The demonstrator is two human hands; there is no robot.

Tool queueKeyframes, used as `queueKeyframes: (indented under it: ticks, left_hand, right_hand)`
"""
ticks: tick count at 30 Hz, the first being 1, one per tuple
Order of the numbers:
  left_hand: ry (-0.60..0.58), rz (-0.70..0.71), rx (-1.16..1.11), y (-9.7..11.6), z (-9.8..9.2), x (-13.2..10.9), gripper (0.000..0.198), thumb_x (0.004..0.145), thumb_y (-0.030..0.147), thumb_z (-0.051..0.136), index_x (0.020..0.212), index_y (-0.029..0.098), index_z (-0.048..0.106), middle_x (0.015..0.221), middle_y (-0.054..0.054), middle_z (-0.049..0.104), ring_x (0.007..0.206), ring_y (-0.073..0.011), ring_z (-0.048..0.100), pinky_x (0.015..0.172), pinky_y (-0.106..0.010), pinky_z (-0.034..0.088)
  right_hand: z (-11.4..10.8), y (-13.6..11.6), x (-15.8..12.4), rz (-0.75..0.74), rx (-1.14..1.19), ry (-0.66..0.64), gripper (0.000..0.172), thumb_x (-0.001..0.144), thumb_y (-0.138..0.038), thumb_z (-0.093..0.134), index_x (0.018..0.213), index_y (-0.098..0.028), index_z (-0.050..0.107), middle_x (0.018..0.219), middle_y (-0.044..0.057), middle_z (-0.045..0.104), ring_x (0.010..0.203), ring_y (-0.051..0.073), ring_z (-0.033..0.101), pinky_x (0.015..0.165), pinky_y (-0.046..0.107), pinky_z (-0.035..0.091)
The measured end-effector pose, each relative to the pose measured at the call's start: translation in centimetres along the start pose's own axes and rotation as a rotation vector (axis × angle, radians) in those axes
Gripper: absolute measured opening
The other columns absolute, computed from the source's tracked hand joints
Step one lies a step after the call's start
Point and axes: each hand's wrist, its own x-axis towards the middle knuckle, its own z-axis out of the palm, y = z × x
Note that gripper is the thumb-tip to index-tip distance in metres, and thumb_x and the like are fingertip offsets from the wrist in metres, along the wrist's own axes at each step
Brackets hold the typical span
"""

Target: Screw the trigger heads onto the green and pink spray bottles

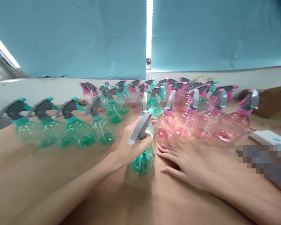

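Observation:
My left hand point(133, 140) is wrapped round the neck of a green spray bottle point(142, 161) with a grey and teal trigger head, in the middle of the table. Flat on the tabletop just right of that bottle lies my right hand point(184, 159), fingers apart and holding nothing. Close beyond its fingertips stands a row of pink spray bottles point(165, 125) with grey and pink heads. To the left, several green spray bottles point(81, 134) with teal collars stand in another row.
More green and pink spray bottles point(113, 111) crowd the back of the wooden table point(37, 187). A cardboard box point(267, 100) is at the right rear, and a white box point(269, 137) lies at the right. Blue curtains point(84, 37) hang behind.

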Motion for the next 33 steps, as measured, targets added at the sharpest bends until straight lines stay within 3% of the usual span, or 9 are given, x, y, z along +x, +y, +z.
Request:
queueKeyframes:
  ticks: [3,8,14,20,33]
  left_hand:
    - [0.004,-0.004,0.021,0.08,-0.03,-0.02,0.033,0.073,0.016,0.053,0.105,0.021,0.059,0.077,0.002,0.055,0.062,-0.0131,0.054,0.059,-0.028,0.044]
    - [-0.019,0.035,0.074,-0.25,-0.4,-0.03,0.029,0.076,0.017,0.054,0.105,0.021,0.059,0.073,0.003,0.053,0.068,-0.0154,0.059,0.062,-0.028,0.047]
    - [-0.044,0.097,0.169,-0.62,-0.66,0.05,0.042,0.076,0.016,0.057,0.118,0.022,0.057,0.093,-0.002,0.061,0.067,-0.0134,0.06,0.058,-0.027,0.047]
    - [-0.014,0.05,0.162,-0.46,-0.39,-0.19,0.043,0.077,0.015,0.052,0.119,0.022,0.055,0.093,-0.001,0.066,0.069,-0.014,0.062,0.065,-0.029,0.049]
    - [0.029,0.05,0.129,-0.26,-0.73,-0.34,0.024,0.071,0.01,0.053,0.092,0.022,0.055,0.085,0.002,0.06,0.064,-0.0108,0.053,0.061,-0.025,0.044]
  right_hand:
    - [-0.1,0.06,0.04,0.004,0.021,0.003,0.058,0.097,-0.056,0.046,0.143,-0.02,0.05,0.151,0.006,0.045,0.14,0.029,0.04,0.115,0.051,0.034]
    - [-0.4,-0.11,0.13,0.001,0.025,0.015,0.055,0.097,-0.052,0.05,0.141,-0.019,0.052,0.149,0.006,0.047,0.139,0.03,0.041,0.115,0.051,0.034]
    - [-0.5,-0.35,0.15,0.005,0.0,0.026,0.054,0.096,-0.05,0.052,0.14,-0.019,0.053,0.148,0.006,0.049,0.139,0.031,0.041,0.115,0.052,0.035]
    - [-0.44,-0.14,0.12,-0.002,0.019,0.037,0.055,0.096,-0.051,0.052,0.14,-0.019,0.054,0.147,0.007,0.049,0.14,0.03,0.04,0.115,0.052,0.033]
    - [-0.41,-0.34,0.14,-0.006,0.005,0.053,0.053,0.095,-0.05,0.054,0.138,-0.019,0.056,0.146,0.008,0.051,0.139,0.031,0.041,0.116,0.054,0.031]
